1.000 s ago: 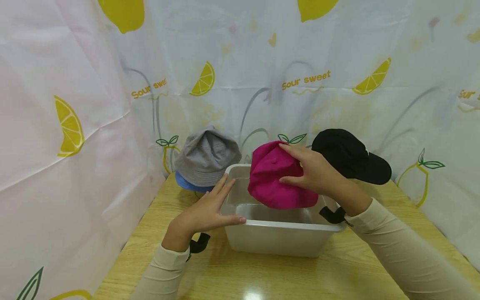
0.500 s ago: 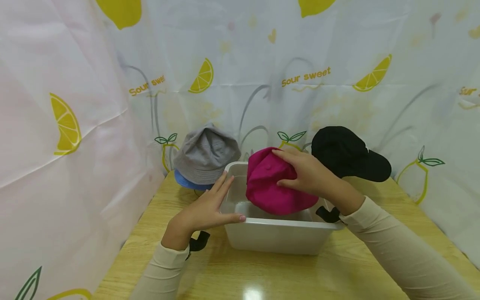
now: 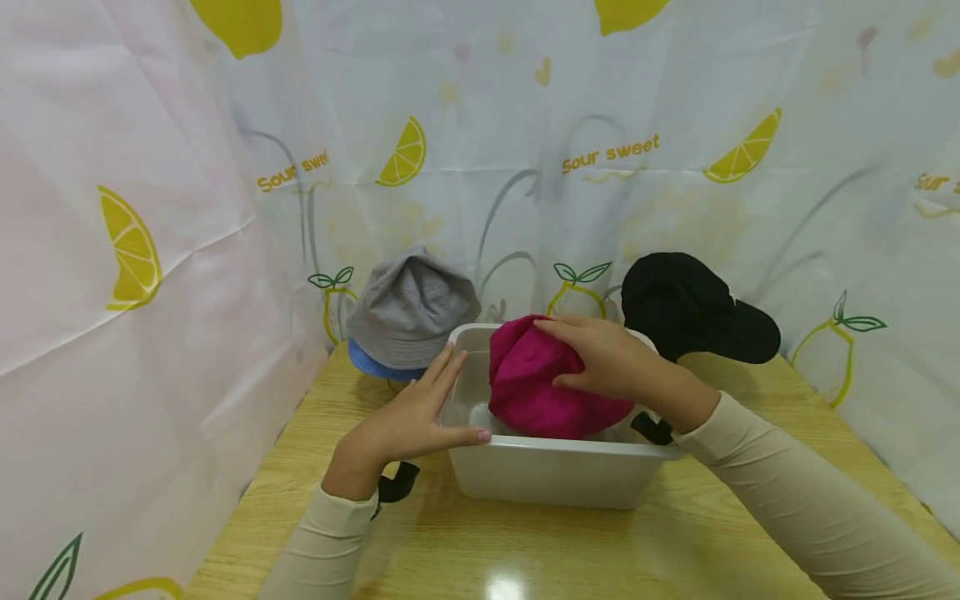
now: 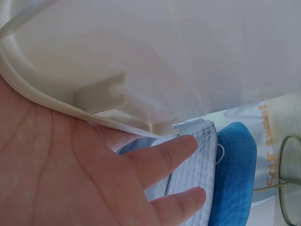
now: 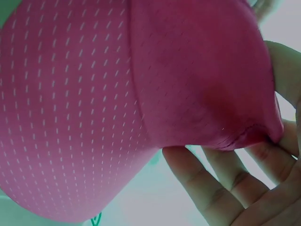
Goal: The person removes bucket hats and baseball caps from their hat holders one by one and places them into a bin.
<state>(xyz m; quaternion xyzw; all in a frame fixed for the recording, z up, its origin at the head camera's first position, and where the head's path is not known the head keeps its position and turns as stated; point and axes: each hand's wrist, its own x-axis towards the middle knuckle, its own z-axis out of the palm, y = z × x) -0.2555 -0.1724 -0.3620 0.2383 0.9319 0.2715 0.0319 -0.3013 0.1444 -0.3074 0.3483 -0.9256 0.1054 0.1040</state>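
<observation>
A magenta cap (image 3: 532, 392) is low inside a white plastic bin (image 3: 547, 475), its top button facing up. My right hand (image 3: 615, 358) grips the cap's crown from the right, thumb on the near side and fingers over the top. In the right wrist view the fingertips are at the edge of the cap's fabric, beside its brim (image 5: 61, 117) with rows of white stitches. My left hand (image 3: 408, 425) rests on the bin's left corner, thumb along the front rim and fingers spread along the left side. The left wrist view has the palm against the rim.
A grey bucket hat (image 3: 416, 312) sits over a blue hat (image 3: 371, 362) behind the bin on the left. To the back right is a black cap (image 3: 675, 304), its brim pointing right. The wooden table (image 3: 420, 550) meets a lemon-print curtain (image 3: 480, 100).
My right hand has lowered the magenta cap deeper into the bin and slightly left. The left hand stays on the rim.
</observation>
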